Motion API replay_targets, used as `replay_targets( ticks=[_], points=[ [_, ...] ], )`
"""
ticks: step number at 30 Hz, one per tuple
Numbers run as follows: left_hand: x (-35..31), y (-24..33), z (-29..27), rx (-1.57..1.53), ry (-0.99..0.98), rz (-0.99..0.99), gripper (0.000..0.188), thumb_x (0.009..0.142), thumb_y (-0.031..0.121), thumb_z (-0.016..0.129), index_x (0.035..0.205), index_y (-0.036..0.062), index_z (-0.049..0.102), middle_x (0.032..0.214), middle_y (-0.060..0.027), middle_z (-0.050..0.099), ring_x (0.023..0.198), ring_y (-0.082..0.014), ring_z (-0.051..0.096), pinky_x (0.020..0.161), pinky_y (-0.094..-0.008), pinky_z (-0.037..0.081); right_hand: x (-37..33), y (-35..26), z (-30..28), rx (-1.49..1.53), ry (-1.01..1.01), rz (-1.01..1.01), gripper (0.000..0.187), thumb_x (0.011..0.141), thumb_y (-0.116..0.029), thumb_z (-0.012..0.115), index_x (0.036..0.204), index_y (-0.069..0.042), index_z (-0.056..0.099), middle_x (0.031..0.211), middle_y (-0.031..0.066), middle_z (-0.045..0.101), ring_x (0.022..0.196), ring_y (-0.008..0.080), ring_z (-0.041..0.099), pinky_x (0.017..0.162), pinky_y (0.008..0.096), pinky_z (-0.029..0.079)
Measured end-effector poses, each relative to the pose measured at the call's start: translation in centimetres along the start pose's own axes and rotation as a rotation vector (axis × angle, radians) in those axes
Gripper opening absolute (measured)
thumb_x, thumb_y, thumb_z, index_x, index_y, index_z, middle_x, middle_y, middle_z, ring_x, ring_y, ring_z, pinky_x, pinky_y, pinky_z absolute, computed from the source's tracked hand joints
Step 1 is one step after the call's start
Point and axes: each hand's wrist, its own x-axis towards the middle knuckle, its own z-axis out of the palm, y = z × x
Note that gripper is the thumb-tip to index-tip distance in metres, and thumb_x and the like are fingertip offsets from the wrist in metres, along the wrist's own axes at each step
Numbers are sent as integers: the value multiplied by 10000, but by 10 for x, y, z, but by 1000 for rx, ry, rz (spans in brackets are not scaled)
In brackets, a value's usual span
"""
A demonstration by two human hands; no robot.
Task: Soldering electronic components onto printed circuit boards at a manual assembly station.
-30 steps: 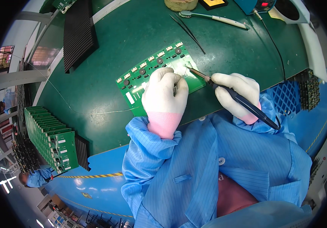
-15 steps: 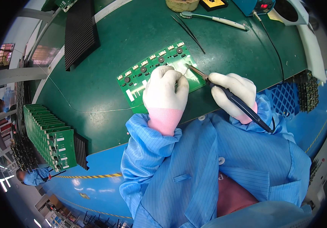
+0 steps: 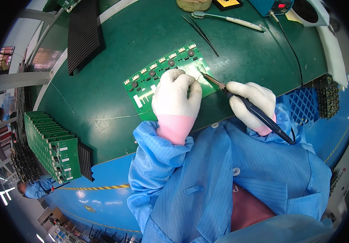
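A green circuit board [image 3: 145,92] lies slanted on the bench, with a row of white connectors and round black parts along its far edge. My left hand [image 3: 176,93], in a white glove with a pink cuff, rests over the board's near middle. Its fingers are pinched on a thin solder wire [image 3: 101,119] that trails off to the left. My right hand [image 3: 254,99], gloved alike, grips a soldering iron [image 3: 259,115] by its dark handle. The iron's tip points at the board's right part, just right of my left fingertips; whether it touches cannot be told.
Tweezers [image 3: 200,34] and a toothbrush [image 3: 235,20] lie beyond the board. A blue soldering station [image 3: 269,8] stands far right, its cable [image 3: 292,46] running down the bench. Several boards [image 3: 52,141] stand in a black rack at left; another black rack [image 3: 86,38] lies far left. A blue basket [image 3: 300,105] sits right.
My right hand and the soldering iron have shifted slightly to the right and down. The left hand stays nearly in place, still pinching the wire.
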Motion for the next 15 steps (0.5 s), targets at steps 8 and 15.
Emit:
replay_targets(
  ticks=[8,15],
  points=[
    [-3,-1,-5,-56,-13,8,63,745,104,685,779,52,673,977,-55,633,776,-223,608,661,-306,496,-3,0,-3,-44,14,3,296,674,20,648,968,0,678,718,73,592,540,179,499,518,250,408],
    [-23,14,-20,-314,-103,107,65,741,-5,674,799,24,682,985,-59,644,670,-126,565,585,-219,466,6,3,-3,-274,-136,-104,259,694,-12,684,952,-31,692,780,50,546,586,183,490,547,263,406]
  ],
)
